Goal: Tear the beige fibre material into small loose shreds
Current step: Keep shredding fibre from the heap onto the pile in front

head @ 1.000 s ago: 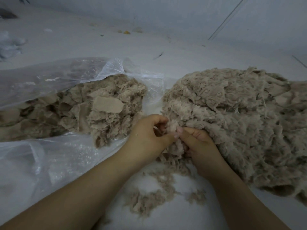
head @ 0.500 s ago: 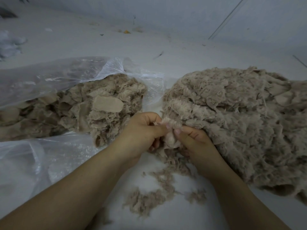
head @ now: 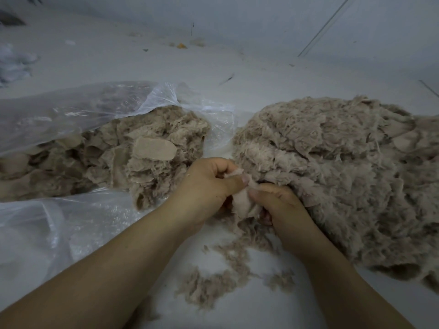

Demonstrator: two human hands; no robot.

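Nearest the camera: two bare forearms reach in from the bottom edge and meet mid-frame over a pale grey-white surface (head: pixel 249 312).

Between the forearms, thin trails of loose beige fibre shreds (head: pixel 221 279) lie scattered on the surface, with a smaller tuft (head: pixel 281 280) just to their right.

Left hand (head: pixel 209 186): fingers curled, thumb extended toward the right; grip pinching a small pale beige wad of fibre material (head: pixel 242 201) at its upper end. A little of the wad shows above the thumb.

Right hand (head: pixel 278 203): fingers curled under, thumb tip pressed to the same wad just beside the left thumb; grip pinching it from the right. The back of this hand touches the near edge of the big pile. The wad hangs down between the two hands, above the scattered shreds.

Right of the hands: a large, shaggy heap of beige shredded fibre (head: pixel 344 176), lying straight on the surface and running out of frame at the right edge.

Left of the hands: a clear crinkled plastic bag (head: pixel 78 108), mouth open toward the centre, holding a mass of coarser beige fibre chunks (head: pixel 123 160); one flat, smooth beige piece (head: pixel 154 149) lies on top. The bag's lower sheet spreads out on the surface under the left forearm.

Farther back: bits of small debris on the surface, among them an orange fleck (head: pixel 181 45). At the far left edge, a blurred whitish crumpled mass (head: pixel 14 62); cannot tell what it is.
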